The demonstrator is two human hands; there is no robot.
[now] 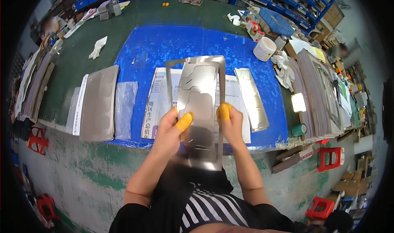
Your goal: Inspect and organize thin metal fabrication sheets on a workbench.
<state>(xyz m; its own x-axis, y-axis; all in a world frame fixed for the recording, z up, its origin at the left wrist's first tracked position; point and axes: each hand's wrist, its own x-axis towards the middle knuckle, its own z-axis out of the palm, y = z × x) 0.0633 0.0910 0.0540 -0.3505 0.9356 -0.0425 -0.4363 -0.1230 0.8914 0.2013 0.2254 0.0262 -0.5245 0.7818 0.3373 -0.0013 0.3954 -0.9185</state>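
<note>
Over the table's front edge, my left hand (172, 124) grips a shiny metal plate (199, 103) with cut outlines along it. A rectangular metal frame (222, 81) lies around and behind the plate, and my right hand (231, 122) pinches its right side. Yellow finger covers sit on both thumbs and on some fingertips. Beneath them, newspaper (154, 97) is spread on the blue table covering (172, 40). On the right rests a narrow metal sheet stack (251, 99) with similar outlines. A larger stack of metal sheets (98, 103) lies at the left beside a clear plastic bag (126, 105).
At the right stand a white tub (264, 49), a green roll (298, 130) and tall stacks of brown sheets (308, 77). A white glove (98, 48) lies at the left. Red stools (330, 159) stand on the floor. Other people are at the far side and the edges.
</note>
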